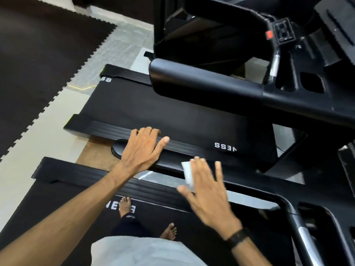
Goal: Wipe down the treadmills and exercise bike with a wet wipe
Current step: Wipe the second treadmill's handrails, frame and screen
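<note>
Two black treadmills stand side by side. I stand barefoot on the belt of the near treadmill [63,206]; the far treadmill [153,114] lies just beyond it. A black padded handrail [172,159] runs between them. My left hand [142,148] rests on its end, with the fingers curled over the far edge. My right hand [208,191] lies flat with fingers spread and presses a white wet wipe [187,173] onto the same rail further right. Most of the wipe is hidden under the palm. No exercise bike can be made out.
The far treadmill's other handrail [201,83] and console [284,31] rise at the upper right. The near treadmill's curved frame [292,208] stands at the right. A dark foam mat [38,54] covers the floor at the left, with pale tiles beside it.
</note>
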